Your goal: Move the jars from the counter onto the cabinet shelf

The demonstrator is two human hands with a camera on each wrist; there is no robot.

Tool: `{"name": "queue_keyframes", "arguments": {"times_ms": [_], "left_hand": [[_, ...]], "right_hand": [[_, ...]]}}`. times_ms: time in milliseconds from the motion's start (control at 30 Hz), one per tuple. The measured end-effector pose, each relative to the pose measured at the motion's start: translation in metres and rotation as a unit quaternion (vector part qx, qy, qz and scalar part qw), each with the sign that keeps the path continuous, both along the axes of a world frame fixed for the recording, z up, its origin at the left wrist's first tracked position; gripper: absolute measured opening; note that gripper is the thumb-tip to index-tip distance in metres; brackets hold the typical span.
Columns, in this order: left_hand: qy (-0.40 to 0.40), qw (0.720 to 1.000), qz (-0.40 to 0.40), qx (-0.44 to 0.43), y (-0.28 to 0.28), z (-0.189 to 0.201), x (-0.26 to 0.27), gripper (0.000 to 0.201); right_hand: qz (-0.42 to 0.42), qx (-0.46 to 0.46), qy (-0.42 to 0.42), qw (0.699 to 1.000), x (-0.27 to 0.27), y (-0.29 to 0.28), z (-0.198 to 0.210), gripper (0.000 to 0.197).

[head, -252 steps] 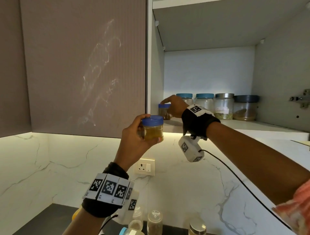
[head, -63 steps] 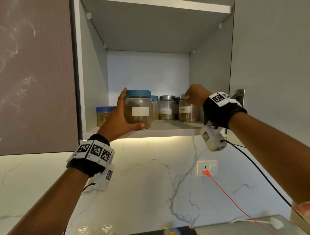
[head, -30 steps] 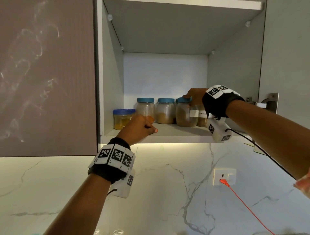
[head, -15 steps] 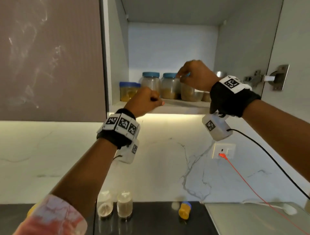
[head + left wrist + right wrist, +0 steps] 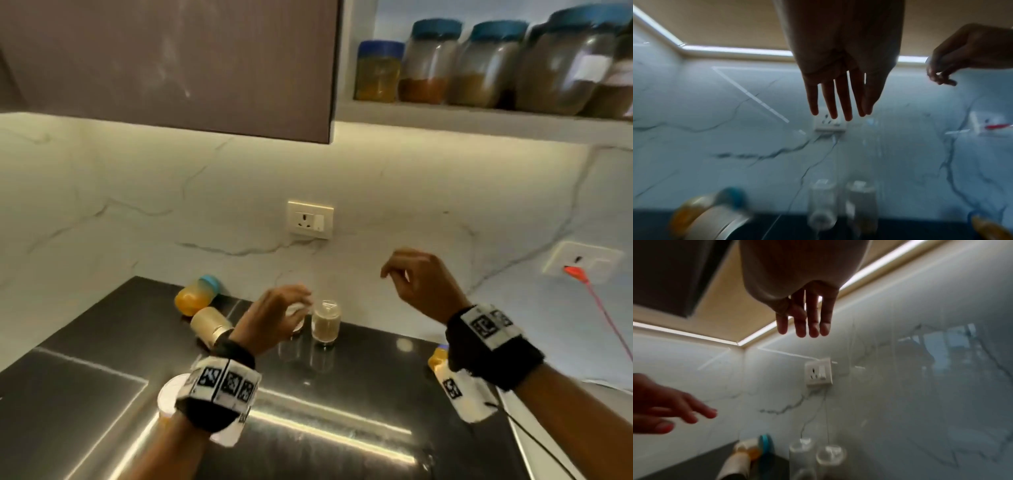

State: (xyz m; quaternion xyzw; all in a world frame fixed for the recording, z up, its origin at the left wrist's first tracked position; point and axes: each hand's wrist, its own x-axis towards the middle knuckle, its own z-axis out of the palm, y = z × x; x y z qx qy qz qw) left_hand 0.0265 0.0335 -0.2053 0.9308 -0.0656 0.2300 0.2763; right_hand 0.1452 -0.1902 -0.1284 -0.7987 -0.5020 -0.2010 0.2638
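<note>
L hand (image 5: 274, 318) grip released, nothing held, poised just over 2 upright clear jars (image 5: 326, 324) on tabletop (image 5: 359, 383) | R hand (image 5: 423, 282) grip loose, empty, higher & off to R | jars' long axis vertical, below/ahead of L fingers; L judged nearer | shelf (image 5: 479, 118) well above.

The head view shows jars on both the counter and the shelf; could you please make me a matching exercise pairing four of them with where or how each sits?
Things:
1. orange jar with the blue lid
2. gold-lidded jar
3. small clear jar
4. yellow jar with the dark blue lid

Places or states:
A. leftmost on the cabinet shelf
B. upright on the counter, just right of the left hand
C. on its side against the backsplash
D. tipped over, in front of the orange jar

Pairs: 1-C, 2-D, 3-B, 4-A
</note>
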Motion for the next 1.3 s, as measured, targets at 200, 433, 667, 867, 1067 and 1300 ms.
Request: {"name": "queue_keyframes", "arguments": {"times_ms": [200, 433, 667, 867, 1067, 1300], "left_hand": [[0.185, 0.959, 0.214, -0.023, 0.064, -0.111, -0.045, 0.037], [0.353, 0.816, 0.436, -0.138, 0.093, -0.171, -0.088, 0.081], [0.266, 0.836, 0.407, -0.253, 0.103, -0.169, -0.092, 0.079], [0.195, 0.866, 0.371, -0.272, 0.095, -0.158, -0.072, 0.089], [0.169, 0.886, 0.338, -0.268, 0.087, -0.167, -0.053, 0.087], [0.155, 0.909, 0.310, -0.233, 0.076, -0.175, -0.041, 0.085]], "right_hand": [[-0.041, -0.106, 0.136, 0.984, 0.022, 0.049, -0.100, 0.019], [0.015, -0.170, 0.191, 0.967, -0.008, 0.104, -0.171, 0.020], [-0.001, -0.203, 0.216, 0.955, -0.007, 0.123, -0.183, 0.021], [-0.094, -0.250, 0.268, 0.926, 0.044, 0.144, -0.192, 0.051], [-0.162, -0.345, 0.278, 0.882, 0.108, 0.171, -0.211, 0.088], [-0.174, -0.394, 0.254, 0.866, 0.125, 0.184, -0.243, 0.098]]}}
